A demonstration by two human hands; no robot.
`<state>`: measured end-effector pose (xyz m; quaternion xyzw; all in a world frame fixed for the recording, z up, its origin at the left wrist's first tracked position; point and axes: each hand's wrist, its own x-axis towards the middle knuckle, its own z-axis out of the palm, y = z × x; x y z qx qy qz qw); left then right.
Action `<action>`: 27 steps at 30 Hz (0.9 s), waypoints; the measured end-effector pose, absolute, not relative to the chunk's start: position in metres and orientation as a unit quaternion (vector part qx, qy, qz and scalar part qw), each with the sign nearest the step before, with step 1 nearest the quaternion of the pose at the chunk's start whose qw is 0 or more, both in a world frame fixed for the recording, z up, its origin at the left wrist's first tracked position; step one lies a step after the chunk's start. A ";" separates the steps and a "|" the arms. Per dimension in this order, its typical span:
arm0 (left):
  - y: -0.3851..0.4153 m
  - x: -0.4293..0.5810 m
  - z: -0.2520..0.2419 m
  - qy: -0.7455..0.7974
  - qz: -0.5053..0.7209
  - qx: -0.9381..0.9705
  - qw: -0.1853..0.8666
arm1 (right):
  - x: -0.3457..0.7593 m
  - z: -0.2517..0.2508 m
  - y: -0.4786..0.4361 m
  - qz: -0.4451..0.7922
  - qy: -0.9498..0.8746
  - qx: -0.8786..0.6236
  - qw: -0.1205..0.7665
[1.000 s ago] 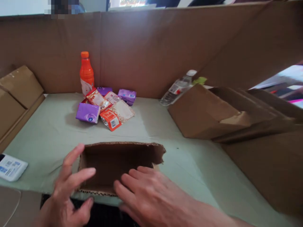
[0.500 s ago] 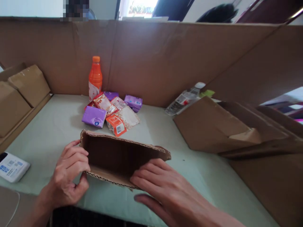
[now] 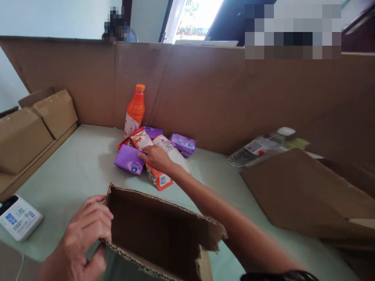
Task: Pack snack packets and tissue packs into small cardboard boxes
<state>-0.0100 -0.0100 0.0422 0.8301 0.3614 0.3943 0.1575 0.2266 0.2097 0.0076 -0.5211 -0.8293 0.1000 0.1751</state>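
Note:
My left hand (image 3: 88, 230) is closed on the left edge of an open cardboard box (image 3: 158, 222), fingers over the rim and thumb below. The box is tilted toward me, its inside dark and its right edge torn. My right hand (image 3: 158, 158) reaches over a pile of packets, fingers stretched and slightly apart. Its fingertips are at a purple tissue pack (image 3: 129, 158) and a red-and-white snack packet (image 3: 142, 138). Under the hand lies an orange-and-clear packet (image 3: 164, 179), partly covered. Another purple tissue pack (image 3: 183, 144) sits to the right.
An orange drink bottle (image 3: 135, 109) stands behind the pile, before a tall cardboard wall (image 3: 205, 93). Cardboard boxes (image 3: 26, 136) line the left side. At right, a clear plastic bottle (image 3: 258, 150) leans by a large cardboard box (image 3: 295, 191). A white device (image 3: 22, 218) lies at left.
My right hand has left the box and moved forward to the packets. My left hand keeps hold of the box. The view has shifted, so things appear lower and further right.

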 end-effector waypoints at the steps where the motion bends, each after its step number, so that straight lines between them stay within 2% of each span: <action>1: -0.011 -0.010 0.041 0.370 0.398 0.825 0.158 | 0.220 0.003 0.211 0.094 -0.838 -0.511 0.167; 4: -0.014 -0.009 0.037 0.388 0.413 0.808 0.163 | 0.211 -0.006 0.199 0.093 -0.866 -0.466 0.158; 6: -0.014 -0.010 0.035 0.384 0.412 0.810 0.164 | 0.205 -0.011 0.188 0.136 -0.872 -0.446 0.148; 10: -0.012 -0.012 0.034 0.366 0.394 0.827 0.162 | 0.197 -0.014 0.180 0.225 -0.846 -0.470 0.111; 12: -0.013 -0.013 0.033 0.366 0.398 0.826 0.157 | 0.205 -0.004 0.179 0.231 -0.830 -0.490 0.133; 14: -0.015 -0.012 0.032 0.367 0.405 0.824 0.152 | 0.226 0.019 0.172 0.242 -0.794 -0.508 0.228; 17: -0.016 -0.010 0.031 0.369 0.415 0.819 0.144 | 0.265 0.067 0.140 0.295 -0.699 -0.473 0.448; 19: -0.014 -0.008 0.033 0.364 0.425 0.817 0.138 | 0.285 0.095 0.105 0.323 -0.665 -0.423 0.524; 21: -0.011 -0.007 0.034 0.355 0.432 0.819 0.131 | 0.295 0.109 0.067 0.305 -0.687 -0.414 0.513; 27: -0.007 -0.011 0.033 0.349 0.428 0.825 0.121 | 0.295 0.094 -0.005 0.045 -0.864 -0.412 0.286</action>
